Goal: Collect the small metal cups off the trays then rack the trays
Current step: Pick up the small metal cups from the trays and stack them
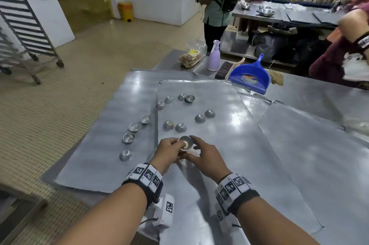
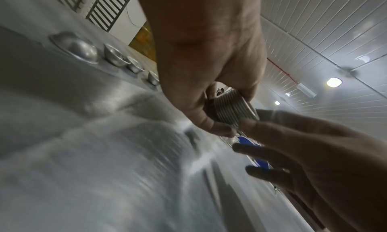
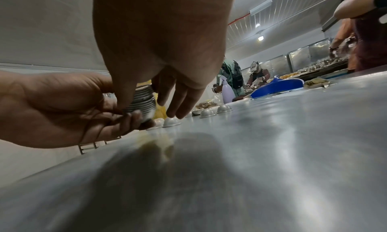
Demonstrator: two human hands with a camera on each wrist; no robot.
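Head view: left hand [image 1: 168, 150] curls round a nested stack of cups [image 1: 185, 143], steadying it just above the near tray [image 1: 229, 145]; right hand [image 1: 203, 154] pinches its rim, likely seating a cup. Loose cups [image 1: 180, 127] lie beyond the stack, uncollected.

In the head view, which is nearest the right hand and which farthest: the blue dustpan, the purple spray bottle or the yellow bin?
1. Blue dustpan, on the table ahead and right of the right hand.
2. Purple spray bottle, standing just past the dustpan, to its left.
3. Yellow bin, on the floor by the far wall.
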